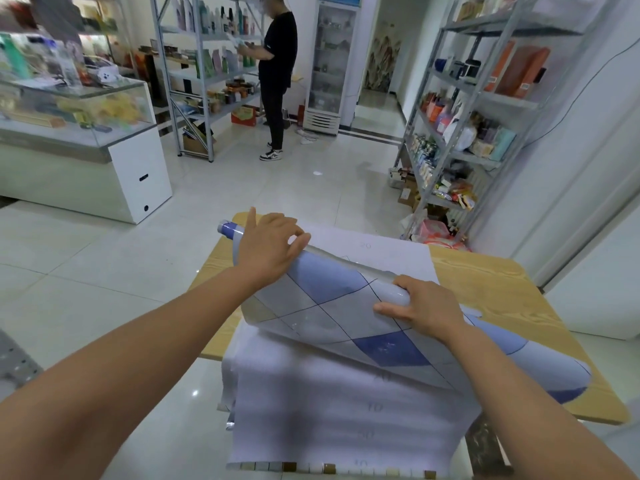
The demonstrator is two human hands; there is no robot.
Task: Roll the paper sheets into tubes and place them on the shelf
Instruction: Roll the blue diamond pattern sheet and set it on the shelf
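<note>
A glossy sheet with a blue and grey diamond pattern (332,306) lies partly rolled across a small wooden table (491,289). Its rolled edge runs from far left to near right. My left hand (268,247) rests on the roll near its far left end, fingers fairly straight. My right hand (420,306) grips the roll nearer the middle, thumb under its rounded edge. Under it lies a white sheet (329,410), back side up, with faint numbers, hanging over the table's near edge.
A metal shelf rack (460,109) with goods stands at the right, beyond the table. A second rack (207,64) is at the back, with a person in black (277,71) standing beside it. A glass counter (76,109) is at left. Pale tiled floor lies between.
</note>
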